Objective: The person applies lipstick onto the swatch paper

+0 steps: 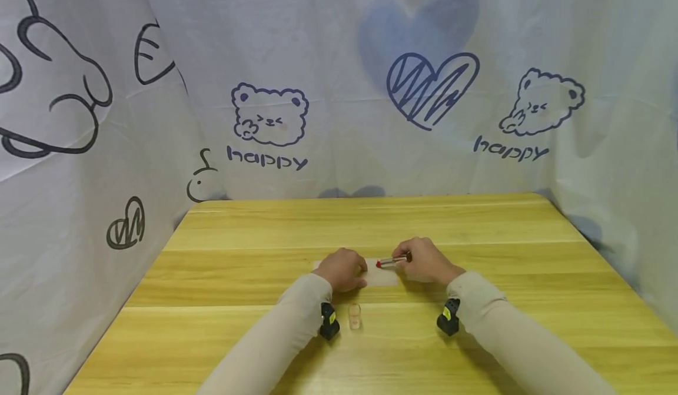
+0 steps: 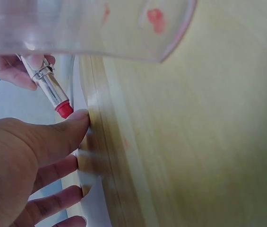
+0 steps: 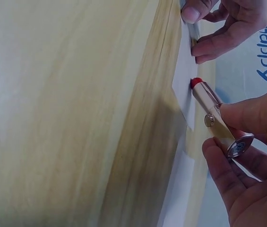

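A white sheet of paper (image 1: 382,278) lies on the wooden table. My left hand (image 1: 343,270) rests on its left part, fingertips touching the paper. My right hand (image 1: 425,261) pinches a lipstick (image 3: 213,111) by its metallic tube between thumb and fingers. The red tip (image 3: 196,82) is extended and points left, against or just over the paper; contact is too small to tell. In the left wrist view, the lipstick (image 2: 53,87) appears just beyond my left thumb. Nearer me on the table lies a clear cap (image 1: 354,317), with red smears showing in the left wrist view.
The wooden table (image 1: 238,283) extends around both hands. White cloth (image 1: 339,42) with bear and heart drawings hangs behind and at the sides. Each wrist wears a small black camera (image 1: 448,317). A white strip (image 3: 178,189) shows below the lipstick in the right wrist view.
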A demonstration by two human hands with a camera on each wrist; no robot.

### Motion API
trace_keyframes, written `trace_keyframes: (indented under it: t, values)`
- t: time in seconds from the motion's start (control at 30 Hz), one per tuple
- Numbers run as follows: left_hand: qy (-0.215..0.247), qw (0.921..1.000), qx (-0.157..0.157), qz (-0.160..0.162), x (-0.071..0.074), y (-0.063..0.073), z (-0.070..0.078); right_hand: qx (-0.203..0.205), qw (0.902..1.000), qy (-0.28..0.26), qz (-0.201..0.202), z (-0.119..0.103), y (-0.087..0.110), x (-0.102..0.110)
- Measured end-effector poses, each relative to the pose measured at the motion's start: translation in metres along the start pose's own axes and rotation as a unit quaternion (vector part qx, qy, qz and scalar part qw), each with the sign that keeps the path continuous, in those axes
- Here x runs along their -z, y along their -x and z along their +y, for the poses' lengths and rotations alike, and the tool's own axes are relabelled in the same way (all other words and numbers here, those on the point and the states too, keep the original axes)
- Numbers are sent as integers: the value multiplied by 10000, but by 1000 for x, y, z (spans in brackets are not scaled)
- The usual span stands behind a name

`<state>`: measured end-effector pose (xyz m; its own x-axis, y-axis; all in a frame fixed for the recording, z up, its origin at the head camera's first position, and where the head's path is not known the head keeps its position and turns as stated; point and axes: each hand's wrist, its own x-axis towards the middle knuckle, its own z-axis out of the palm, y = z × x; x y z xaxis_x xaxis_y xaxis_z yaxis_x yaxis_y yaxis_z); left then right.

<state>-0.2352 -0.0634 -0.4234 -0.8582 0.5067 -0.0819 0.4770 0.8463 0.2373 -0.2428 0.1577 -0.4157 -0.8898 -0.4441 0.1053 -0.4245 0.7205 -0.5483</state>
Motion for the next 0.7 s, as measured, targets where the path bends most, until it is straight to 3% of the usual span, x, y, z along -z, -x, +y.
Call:
trace_keyframes:
  t: [0.5, 0.7]
  values:
    - [83, 10000, 53, 7, 0, 1, 2, 570, 9956, 16, -745, -2, 5, 13]
    - [84, 9999, 26, 49, 1, 2, 2, 617, 9944, 40, -859, -1, 6, 14]
